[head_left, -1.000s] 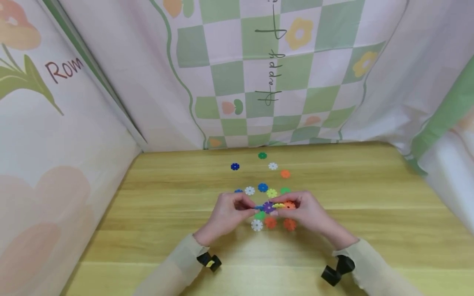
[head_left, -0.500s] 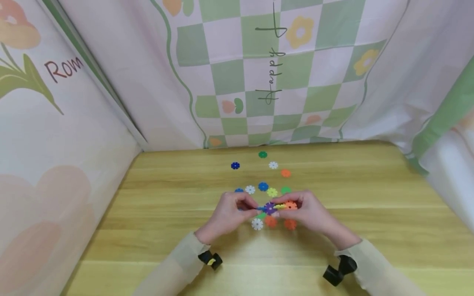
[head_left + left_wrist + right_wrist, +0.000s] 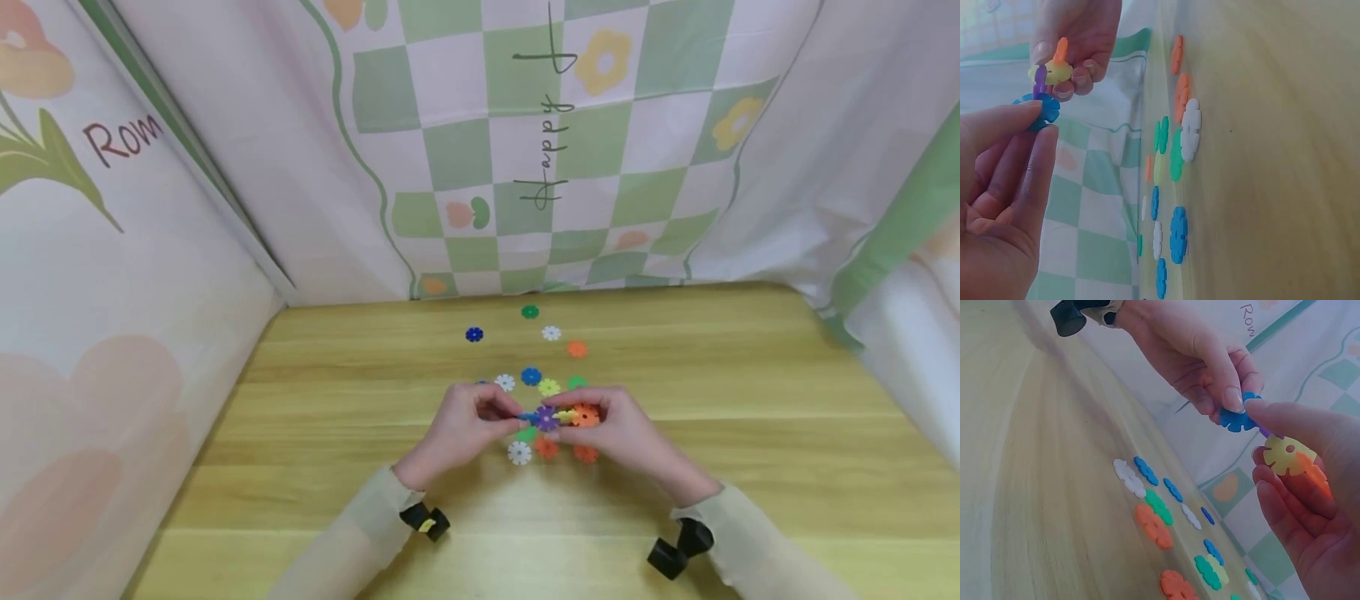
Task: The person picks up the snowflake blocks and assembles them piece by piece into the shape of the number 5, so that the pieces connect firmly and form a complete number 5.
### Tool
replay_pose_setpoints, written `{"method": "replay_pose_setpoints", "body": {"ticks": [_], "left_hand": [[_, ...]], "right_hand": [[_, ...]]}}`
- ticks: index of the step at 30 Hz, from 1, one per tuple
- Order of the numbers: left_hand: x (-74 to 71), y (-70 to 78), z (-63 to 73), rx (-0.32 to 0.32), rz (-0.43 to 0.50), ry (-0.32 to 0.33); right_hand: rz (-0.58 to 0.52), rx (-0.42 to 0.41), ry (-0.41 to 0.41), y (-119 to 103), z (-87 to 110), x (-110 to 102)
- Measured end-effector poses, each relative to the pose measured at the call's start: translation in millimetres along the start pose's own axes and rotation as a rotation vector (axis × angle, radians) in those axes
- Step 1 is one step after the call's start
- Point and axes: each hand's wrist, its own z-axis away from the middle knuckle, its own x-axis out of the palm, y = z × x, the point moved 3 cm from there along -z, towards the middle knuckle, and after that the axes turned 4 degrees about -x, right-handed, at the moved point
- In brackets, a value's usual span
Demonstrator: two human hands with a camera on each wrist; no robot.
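Over the table, my left hand [image 3: 461, 425] pinches a blue snowflake disc [image 3: 1050, 111] between thumb and fingers. A purple snowflake disc [image 3: 547, 418] is joined to it, or touches it edge to edge; I cannot tell which. My right hand [image 3: 615, 423] holds the purple disc between thumb and fingertips. Joined beyond the purple one are a yellow disc [image 3: 1285, 455] and an orange disc [image 3: 585, 416], making a short chain near the right palm. The right thumb hides part of the purple disc in the right wrist view.
Loose snowflake discs lie flat on the wooden table [image 3: 337, 467]: a white disc [image 3: 519, 453] and an orange disc [image 3: 547, 447] below the hands, a dark blue disc [image 3: 474, 334] and a green disc [image 3: 530, 312] farther back. A checked curtain [image 3: 525, 150] hangs behind.
Both hands keep their hold on the disc chain in nearly the same spot. The purple disc shifts only slightly between the fingers. The loose discs stay where they were.
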Motion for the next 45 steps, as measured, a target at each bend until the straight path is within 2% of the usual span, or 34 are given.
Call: {"method": "replay_pose_setpoints", "body": {"ticks": [5,9,14,18,22,26,38,45], "left_hand": [[-3.5,-2.4,1.1,-0.012,0.009,-0.034],[-11.6,-9.8,3.2,-0.041,-0.017,-0.05],[-25.1,-22.5,5.9,-0.112,-0.087,-0.04],[-30.3,-30.0,5.2,-0.15,-0.184,-0.065],[-29.8,-38.3,2.8,-0.196,-0.264,-0.105],[-28.3,-45.0,-1.1,-0.22,-0.299,-0.113],[-24.4,-55.0,-9.6,-0.214,-0.383,-0.136],[-24.2,-53.9,-9.6,-0.247,-0.39,-0.133]], "right_hand": [[-0.031,0.008,0.019,0.2,-1.0,1.4],[-0.044,0.027,0.045,1.5,0.1,-0.8],[-0.041,0.037,0.05,3.0,2.4,-3.8],[-0.046,0.039,0.04,4.5,4.4,-5.2],[-0.04,0.033,0.027,6.0,5.3,-5.9],[-0.054,0.035,0.018,6.8,5.0,-6.0],[-0.032,0.014,0.005,7.0,4.0,-4.5],[-0.034,0.018,0.016,8.6,4.3,-4.4]]}}
